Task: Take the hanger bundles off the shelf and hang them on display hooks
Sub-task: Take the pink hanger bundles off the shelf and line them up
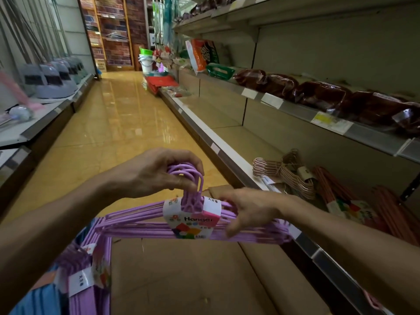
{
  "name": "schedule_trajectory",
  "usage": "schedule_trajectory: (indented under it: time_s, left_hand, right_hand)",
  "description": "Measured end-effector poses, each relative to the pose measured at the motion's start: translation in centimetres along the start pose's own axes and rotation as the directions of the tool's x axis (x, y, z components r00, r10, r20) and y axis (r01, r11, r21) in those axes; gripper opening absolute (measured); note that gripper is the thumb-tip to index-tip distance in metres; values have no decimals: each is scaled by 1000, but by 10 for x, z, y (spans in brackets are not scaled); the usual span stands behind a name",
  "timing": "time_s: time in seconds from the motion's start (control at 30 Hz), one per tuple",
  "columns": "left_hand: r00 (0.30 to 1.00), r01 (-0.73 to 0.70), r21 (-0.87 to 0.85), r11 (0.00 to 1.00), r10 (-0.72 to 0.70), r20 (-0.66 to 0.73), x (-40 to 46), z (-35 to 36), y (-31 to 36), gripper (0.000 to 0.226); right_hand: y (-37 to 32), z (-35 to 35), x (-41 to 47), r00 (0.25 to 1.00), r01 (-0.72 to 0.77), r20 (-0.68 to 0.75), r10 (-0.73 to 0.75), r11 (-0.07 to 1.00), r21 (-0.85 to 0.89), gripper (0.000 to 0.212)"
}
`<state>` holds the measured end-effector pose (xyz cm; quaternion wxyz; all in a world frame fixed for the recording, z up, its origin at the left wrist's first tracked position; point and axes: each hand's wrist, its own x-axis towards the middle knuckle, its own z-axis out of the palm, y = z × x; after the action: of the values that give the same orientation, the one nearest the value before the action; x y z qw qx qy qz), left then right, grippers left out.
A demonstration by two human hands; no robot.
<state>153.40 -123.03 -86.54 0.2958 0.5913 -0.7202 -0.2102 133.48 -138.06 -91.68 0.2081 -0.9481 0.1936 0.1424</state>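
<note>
Dark red packets (322, 94) line the right-hand shelf above price tags (271, 100), with dustpans (54, 83) across the glossy aisle floor (113, 123).

A purple hanger bundle (145, 226), banded by a "Hanger" label, lies level at lower center; pink and red bundles (293, 176) rest on the shelf (256, 142) at right.

Purple hanger bundle (141, 226): matt plastic; paper label (193, 221) glossy; floor (109, 123) polished, reflective.
</note>
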Motion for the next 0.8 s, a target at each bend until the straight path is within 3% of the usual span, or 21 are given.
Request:
schedule_trajectory:
  time_s: [0.07,0.13,0.27,0.37,0.43,0.5,0.57,0.6,0.63,0.73,0.8]
  left_hand:
    - [1000,0,-14,1000,0,20,-2,-2,1,26]
    - [1000,10,-6,1000,-10,14,-4,-3,0,28]
    - [995,87,43,995,-85,-56,-9,-5,-5,37]
    - [958,215,173,961,-172,-230,-14,-8,-13,53]
    - [874,323,194,926,-213,-437,-14,-2,-17,68]
    - [729,439,84,895,-299,-616,-13,9,-19,71]
    - [611,481,-69,874,-391,-688,-14,19,-21,60]
    - [585,483,-138,864,-436,-683,-14,23,-22,53]
    - [593,471,-204,858,-479,-648,-14,25,-24,46]
    - [746,359,-374,855,-504,-436,-15,28,-20,17]
    - [808,291,-453,842,-471,-356,-14,26,-16,29]
  right_hand:
    - [-2,8,-1,992,-13,126,-1,993,117,31]
    - [-3,19,1,991,-27,136,-5,974,226,19]
    - [-9,39,6,998,-21,68,-5,921,389,27]
    - [-16,45,10,999,-40,28,29,844,534,18]
    - [-22,50,14,997,-43,-24,73,789,613,16]
    - [-31,55,18,985,-31,-104,136,737,676,20]
    - [-42,60,24,965,-8,-167,201,661,750,24]
    - [-46,62,27,958,5,-179,225,609,793,25]
    - [-50,63,30,952,21,-187,242,559,829,25]
    - [-58,65,36,937,48,-214,276,505,862,22]
    - [-62,66,35,938,49,-218,270,521,852,23]
